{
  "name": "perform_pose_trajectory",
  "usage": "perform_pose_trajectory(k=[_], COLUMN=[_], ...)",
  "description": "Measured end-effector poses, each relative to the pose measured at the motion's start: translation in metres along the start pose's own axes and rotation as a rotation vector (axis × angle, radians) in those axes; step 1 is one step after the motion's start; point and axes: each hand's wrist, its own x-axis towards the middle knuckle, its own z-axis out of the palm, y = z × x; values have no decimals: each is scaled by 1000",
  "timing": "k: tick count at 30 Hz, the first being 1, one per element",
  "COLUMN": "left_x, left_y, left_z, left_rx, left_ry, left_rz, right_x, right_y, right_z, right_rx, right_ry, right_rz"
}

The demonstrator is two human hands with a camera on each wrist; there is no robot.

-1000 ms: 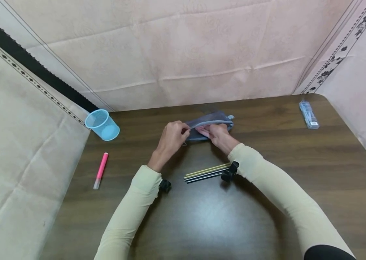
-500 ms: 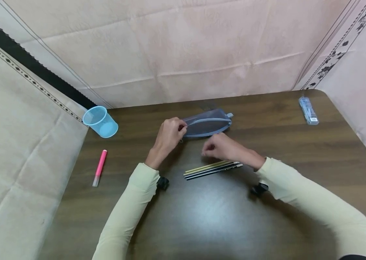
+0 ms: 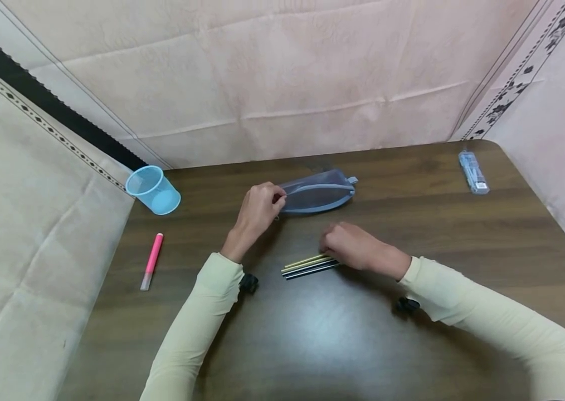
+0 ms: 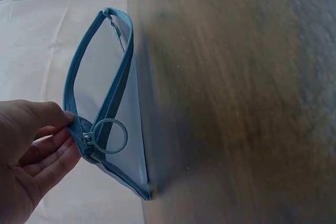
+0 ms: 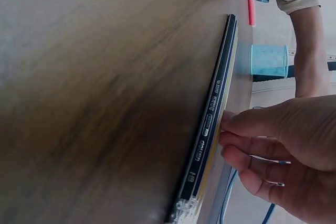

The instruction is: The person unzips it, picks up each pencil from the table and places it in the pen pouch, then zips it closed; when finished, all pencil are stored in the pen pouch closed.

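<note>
From my remote station I take in the pale cloth (image 3: 282, 83) hung around the far half of the wooden table (image 3: 322, 345); toward the table's far edge lies the blue mesh pouch (image 3: 320, 196), its zipped mouth parted on the side facing the person; the left hand (image 3: 259, 209) pinches the pouch's left end between thumb and fingers.

The right hand (image 3: 355, 245) is over the right part of the pencils (image 3: 310, 267), hiding their right ends from the head view; its thumb and fingertips stand narrow, right at the bundle's far side; I cannot tell whether they have closed on the yellow pencil (image 3: 302, 262) there or only meet its edge.

A light blue cup (image 3: 162, 197) stands near the far left corner; the pencils lie together, just short of the pouch, and I judge this relation to be the one that counts; their long axis runs mostly left to right, right end angled slightly away, roughly in line with the pouch's own length; the right hand is the nearer, and from its fingertips the pencils' exposed length runs off leftward.

A pink marker (image 3: 152, 260) lies well left; a small blue packet (image 3: 474, 172) lies far right; the zip's ring pull (image 4: 126, 135) hangs beside the left fingers.
</note>
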Motion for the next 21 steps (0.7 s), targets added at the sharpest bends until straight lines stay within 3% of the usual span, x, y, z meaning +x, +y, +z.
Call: perform_pose_trajectory(k=[5,10,13,16,21], left_x=[-2,-1,-1,0,2], left_y=[0,-1,-1,-1,0], left_z=[-1,0,0,-1,-2], left_rx=[-1,1,3,5,6], left_ry=[6,4,1,-4,1], left_rz=[-5,-1,-2,-6,-11], right_x=[2,5,7,8,4], right_y=[0,3,6,11,15], right_z=[1,-2,-8,-19,-40], right_rx=[-76,-182,-157,20,552], right_ry=[-5,-73,-104,-102,-104], right_rz=[-31,-71,-78,-40,-8])
